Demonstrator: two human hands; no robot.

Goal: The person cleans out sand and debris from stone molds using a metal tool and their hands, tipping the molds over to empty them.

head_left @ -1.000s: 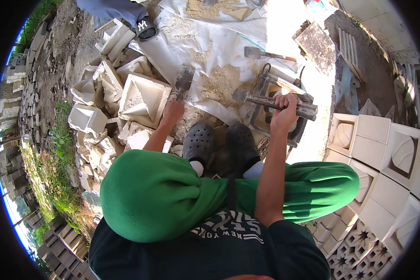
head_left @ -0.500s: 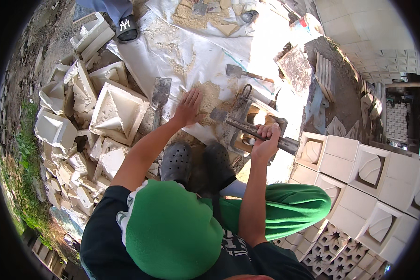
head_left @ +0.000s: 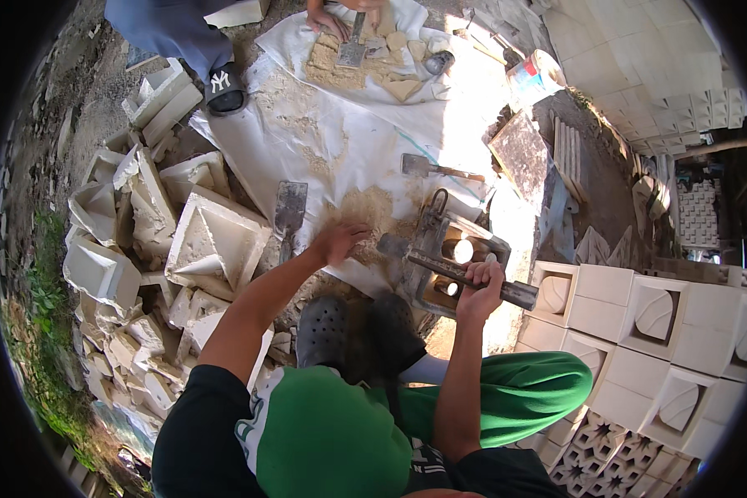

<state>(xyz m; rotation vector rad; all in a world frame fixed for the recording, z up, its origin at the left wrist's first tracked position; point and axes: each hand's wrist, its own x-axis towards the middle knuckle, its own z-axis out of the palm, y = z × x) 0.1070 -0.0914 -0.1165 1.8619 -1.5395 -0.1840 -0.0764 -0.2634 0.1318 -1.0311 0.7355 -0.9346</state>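
My left hand point(head_left: 341, 241) is low over a patch of damp sandy mix point(head_left: 363, 212) on a white sheet point(head_left: 286, 145). Its fingers are stretched toward the right and slightly blurred, holding nothing. My right hand point(head_left: 480, 289) is wrapped round a dark metal bar point(head_left: 440, 267) that lies slanted across a metal mould point(head_left: 426, 297). Round openings show in the mould, and a loop handle point(head_left: 436, 202) rises at its far end. A small flat blade point(head_left: 393, 246) sticks out by the bar's left end; whether they join, I cannot tell.
A flat trowel point(head_left: 291, 207) and a scraper point(head_left: 441, 168) lie on the sheet. Broken pale blocks point(head_left: 216, 241) are heaped at left; finished blocks point(head_left: 602, 290) stand stacked at right. Across the sheet, a co-worker's hands point(head_left: 330, 25) are at a sandy pile with a trowel point(head_left: 351, 54).
My left hand has turned on the sandy mix, its fingers swinging from pointing away to pointing right. The whole view has shifted, bringing the co-worker's hands into sight. My right hand keeps its grip.
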